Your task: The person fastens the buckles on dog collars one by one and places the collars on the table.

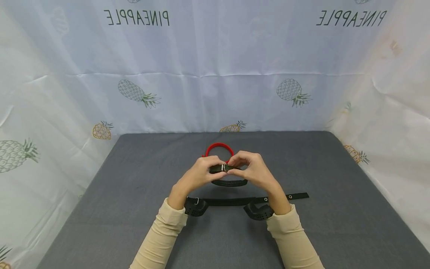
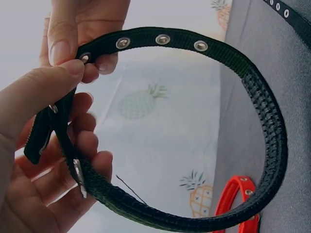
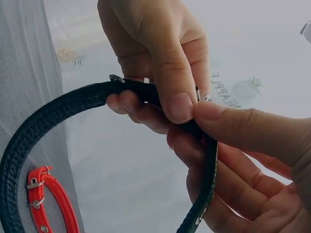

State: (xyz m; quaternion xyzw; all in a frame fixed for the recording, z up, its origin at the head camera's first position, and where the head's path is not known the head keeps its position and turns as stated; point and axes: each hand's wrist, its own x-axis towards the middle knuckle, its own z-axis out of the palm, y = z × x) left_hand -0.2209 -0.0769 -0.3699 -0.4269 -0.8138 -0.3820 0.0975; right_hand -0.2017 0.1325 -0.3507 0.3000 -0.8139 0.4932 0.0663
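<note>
Both hands hold a dark collar (image 1: pixel 229 183) raised over the table, its loop hanging toward me. The left hand (image 1: pixel 199 172) grips the buckle side; in the left wrist view its thumb presses the strap and its fingers curl behind, near the metal ring (image 2: pixel 79 177). From the other side, the right hand (image 1: pixel 254 171) pinches the strap close to the left thumb. Metal eyelets (image 2: pixel 163 39) run along the upper band, and a short strap end (image 2: pixel 35 143) sticks out past the left fingers. In the right wrist view both thumbs meet at the buckle, which the fingers partly cover.
A red collar (image 1: pixel 219 144), buckled into a loop, lies on the grey table (image 1: pixel 134 209) behind the hands. A long black strap (image 1: pixel 231 201) with eyelets stretches across the table under the wrists. Pineapple-print curtain (image 1: pixel 215 101) surrounds the back and sides.
</note>
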